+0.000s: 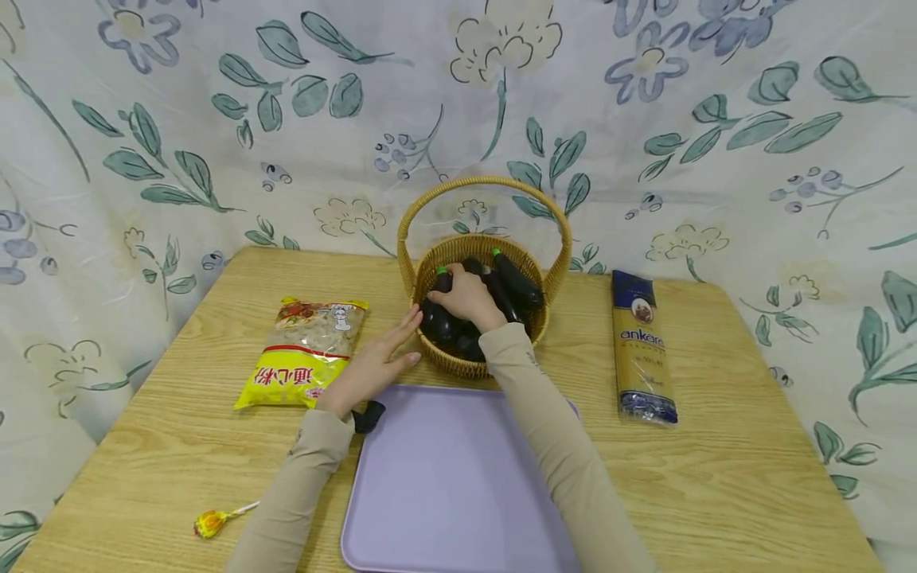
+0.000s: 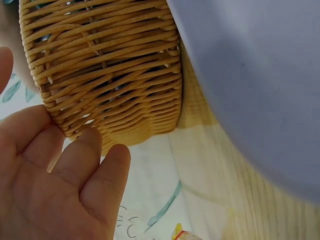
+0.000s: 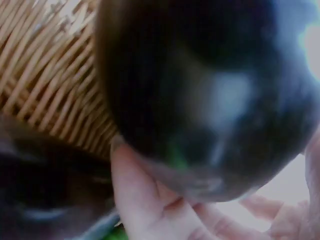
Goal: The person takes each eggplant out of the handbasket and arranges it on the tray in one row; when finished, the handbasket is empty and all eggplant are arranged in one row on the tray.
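Observation:
A wicker basket point(image 1: 458, 368) with a tall arched handle holds several dark, glossy eggplants point(image 1: 517, 282) with green stem ends. Reaching inside it, my right hand point(image 1: 469, 301) grips an eggplant point(image 3: 200, 100) at the basket's left side, thumb and fingers around it. The lower part of that eggplant shows large in the right wrist view. My left hand point(image 1: 376, 364) rests its fingertips against the basket's left outer side, fingers extended. In the left wrist view those fingers point(image 2: 85, 155) touch the woven wall. My right hand hides part of the basket's contents.
A lilac tray point(image 1: 458, 477) lies in front of the basket, beneath my forearms. To the left are a yellow bag of pasta point(image 1: 304, 354) and a wrapped lollipop point(image 1: 211, 523). On the right lies a spaghetti packet point(image 1: 643, 350). A floral curtain point(image 1: 458, 103) hangs behind the wooden table point(image 1: 723, 477).

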Demonstrator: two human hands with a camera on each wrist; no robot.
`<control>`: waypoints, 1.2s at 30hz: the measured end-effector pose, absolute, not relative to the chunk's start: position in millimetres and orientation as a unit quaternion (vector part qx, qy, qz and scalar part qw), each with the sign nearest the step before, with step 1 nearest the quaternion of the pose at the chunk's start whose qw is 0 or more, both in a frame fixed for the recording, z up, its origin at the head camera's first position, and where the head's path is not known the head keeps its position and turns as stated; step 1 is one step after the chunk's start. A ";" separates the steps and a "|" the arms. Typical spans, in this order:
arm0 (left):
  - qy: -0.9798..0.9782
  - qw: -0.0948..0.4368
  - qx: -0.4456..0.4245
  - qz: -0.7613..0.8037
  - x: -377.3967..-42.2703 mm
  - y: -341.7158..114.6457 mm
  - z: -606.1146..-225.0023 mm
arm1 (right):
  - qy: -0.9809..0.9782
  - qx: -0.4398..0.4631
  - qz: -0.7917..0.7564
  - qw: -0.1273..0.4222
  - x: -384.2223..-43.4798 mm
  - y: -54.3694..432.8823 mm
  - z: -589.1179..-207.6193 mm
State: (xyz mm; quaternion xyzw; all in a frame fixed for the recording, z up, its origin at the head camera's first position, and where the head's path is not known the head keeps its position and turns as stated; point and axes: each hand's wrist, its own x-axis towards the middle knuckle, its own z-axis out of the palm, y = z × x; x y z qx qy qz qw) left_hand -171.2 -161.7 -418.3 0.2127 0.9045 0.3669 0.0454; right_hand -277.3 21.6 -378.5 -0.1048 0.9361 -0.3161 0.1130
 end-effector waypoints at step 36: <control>0.894 0.066 0.223 0.383 -172.8 -160.5 -417.5 | 0.894 -0.116 -0.427 0.071 -201.4 61.1 -356.7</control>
